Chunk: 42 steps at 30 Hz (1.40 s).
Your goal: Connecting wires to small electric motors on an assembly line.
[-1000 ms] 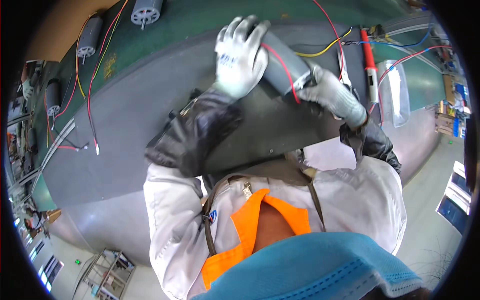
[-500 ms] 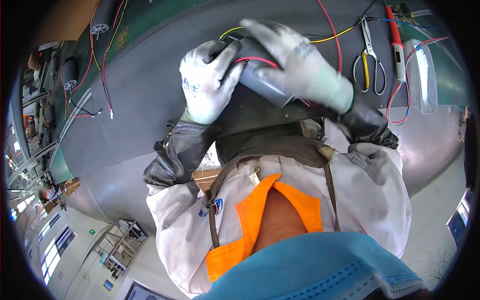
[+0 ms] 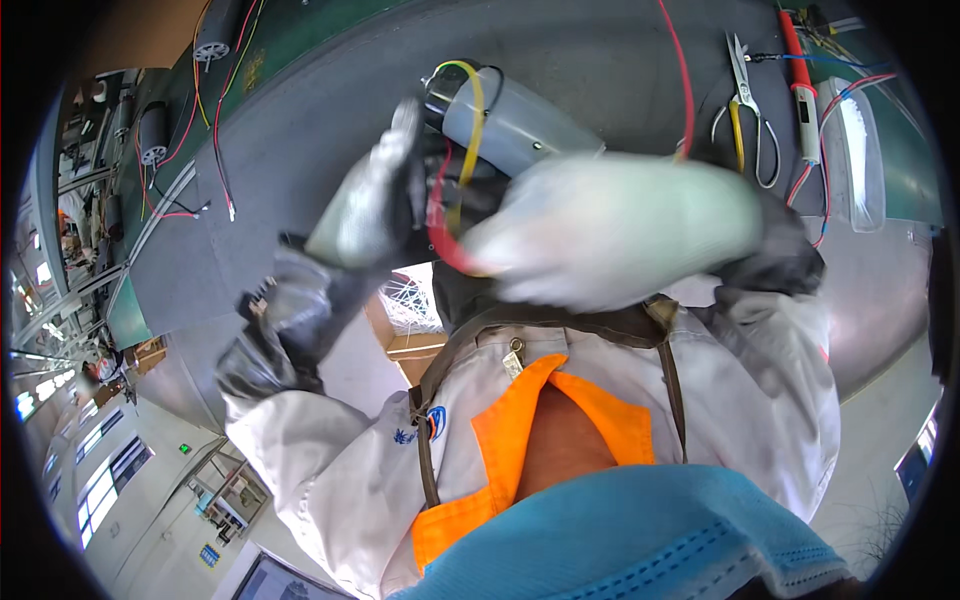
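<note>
A grey cylindrical motor [image 3: 530,125] lies on the dark bench mat, slanting from upper left to lower right. Yellow [image 3: 475,125] and red [image 3: 437,205] wires curve toward me from its dark left end. My right hand [image 3: 610,225], in a whitish glove and badly blurred, is in front of the motor. The red wire runs into its fingertip side, where it appears gripped; the fingers themselves are smeared. Left of the wires is my gloved left hand [image 3: 365,195], turned edge-on, apart from the motor, its fingers stretched upward.
Scissors [image 3: 742,105], a red-handled tool [image 3: 800,85] and a clear tray with white strips [image 3: 860,160] are at the right. Two more motors [image 3: 212,35] [image 3: 153,130] with loose wires lie at the left. A cardboard box [image 3: 410,345] of white strips is below the bench edge.
My left hand has let go of the motor and moved left and down. My right hand has swung down and toward me, drawing the red wire from across the motor to its near side.
</note>
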Each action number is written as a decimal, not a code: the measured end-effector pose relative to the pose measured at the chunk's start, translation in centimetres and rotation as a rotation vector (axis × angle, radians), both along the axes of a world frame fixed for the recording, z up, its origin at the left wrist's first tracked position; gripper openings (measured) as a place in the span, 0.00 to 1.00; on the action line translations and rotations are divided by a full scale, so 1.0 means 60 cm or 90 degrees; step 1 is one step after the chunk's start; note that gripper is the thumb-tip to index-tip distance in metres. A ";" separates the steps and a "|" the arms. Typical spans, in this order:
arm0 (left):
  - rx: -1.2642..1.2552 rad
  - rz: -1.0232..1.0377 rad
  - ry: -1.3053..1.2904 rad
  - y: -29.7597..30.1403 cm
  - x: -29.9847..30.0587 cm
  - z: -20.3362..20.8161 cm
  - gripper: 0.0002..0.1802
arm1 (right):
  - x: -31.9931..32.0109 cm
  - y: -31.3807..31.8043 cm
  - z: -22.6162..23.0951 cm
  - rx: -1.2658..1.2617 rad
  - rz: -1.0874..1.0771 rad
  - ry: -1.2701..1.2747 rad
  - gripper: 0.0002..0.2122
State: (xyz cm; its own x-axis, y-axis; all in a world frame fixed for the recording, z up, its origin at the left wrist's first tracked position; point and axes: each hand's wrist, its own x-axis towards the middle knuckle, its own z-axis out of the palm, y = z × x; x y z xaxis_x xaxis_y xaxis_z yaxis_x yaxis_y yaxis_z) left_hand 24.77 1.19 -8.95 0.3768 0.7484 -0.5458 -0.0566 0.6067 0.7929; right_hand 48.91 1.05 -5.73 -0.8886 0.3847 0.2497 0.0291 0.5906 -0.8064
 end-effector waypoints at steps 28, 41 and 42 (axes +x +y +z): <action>0.810 -0.337 0.751 0.081 0.069 -0.048 0.16 | 0.754 0.110 -0.199 0.235 -1.060 -0.763 0.16; 0.509 -0.398 0.673 0.101 0.040 -0.025 0.24 | 0.643 0.002 -0.097 0.128 -1.153 0.061 0.17; 0.422 -0.394 0.633 0.097 0.034 -0.005 0.25 | 0.619 0.003 -0.082 0.160 -1.153 0.098 0.12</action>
